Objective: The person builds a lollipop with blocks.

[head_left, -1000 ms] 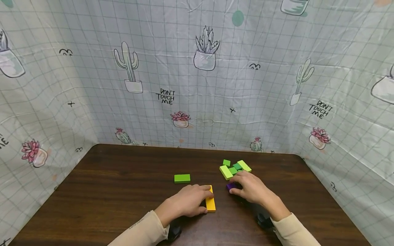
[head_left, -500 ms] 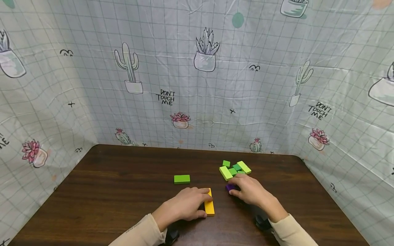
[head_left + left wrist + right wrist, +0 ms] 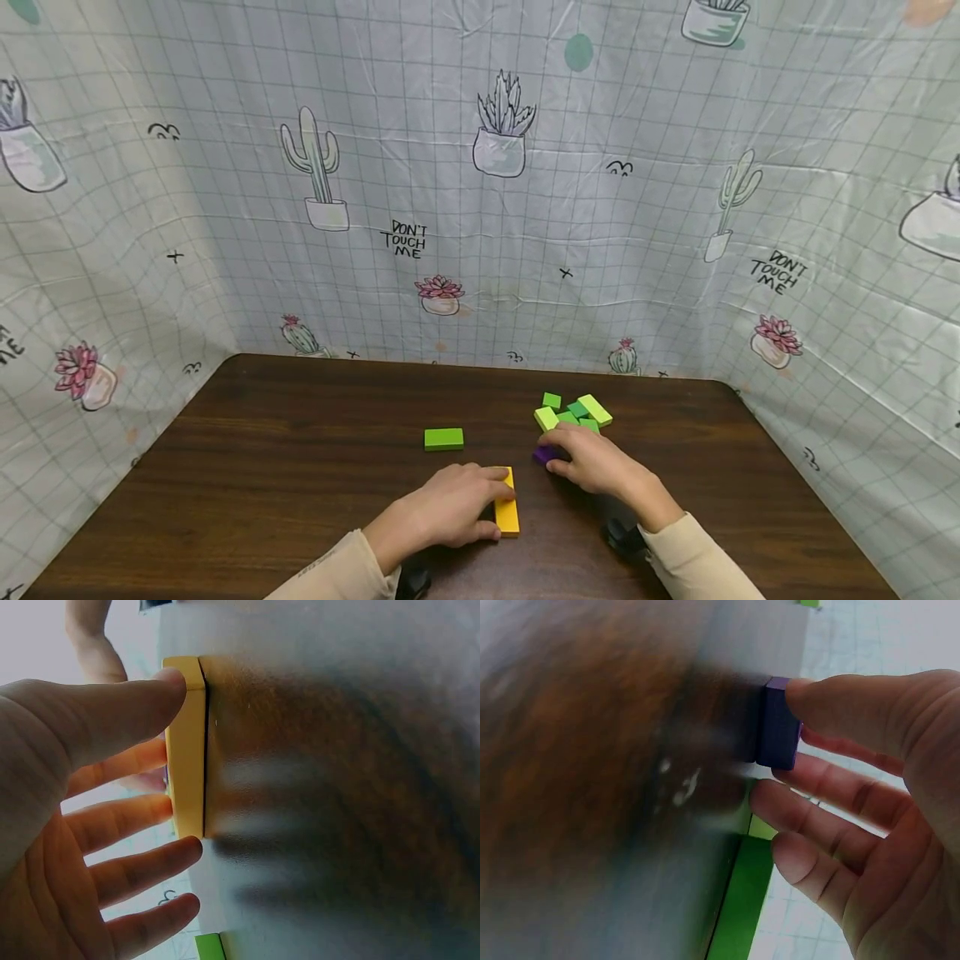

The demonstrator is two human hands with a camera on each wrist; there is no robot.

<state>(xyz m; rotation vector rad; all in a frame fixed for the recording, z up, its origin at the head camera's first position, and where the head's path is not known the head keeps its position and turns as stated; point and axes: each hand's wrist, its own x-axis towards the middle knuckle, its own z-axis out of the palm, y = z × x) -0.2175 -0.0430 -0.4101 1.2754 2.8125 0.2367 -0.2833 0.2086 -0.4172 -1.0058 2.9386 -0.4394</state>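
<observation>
My left hand point(image 3: 446, 507) spans a long yellow block point(image 3: 507, 518) that lies flat on the dark wooden table point(image 3: 300, 467). In the left wrist view the thumb holds the near end of the yellow block point(image 3: 190, 765), with fingertips against its side and far end. My right hand point(image 3: 592, 463) pinches a small purple block point(image 3: 543, 455) low at the table, just in front of a green cluster. Seen from the right wrist, the thumb is on one end of the purple block point(image 3: 778, 727), and a fingertip is at its other end.
A single green block point(image 3: 444, 439) lies beyond my left hand. Several light and dark green blocks, including a lime one point(image 3: 596, 410) and a small green one point(image 3: 551, 401), sit beyond my right hand. A patterned curtain point(image 3: 480, 208) surrounds the table's back and sides.
My left hand has drawn the yellow block closer to me and slightly left. My right hand has shifted left with the purple block, uncovering more of one green block behind it.
</observation>
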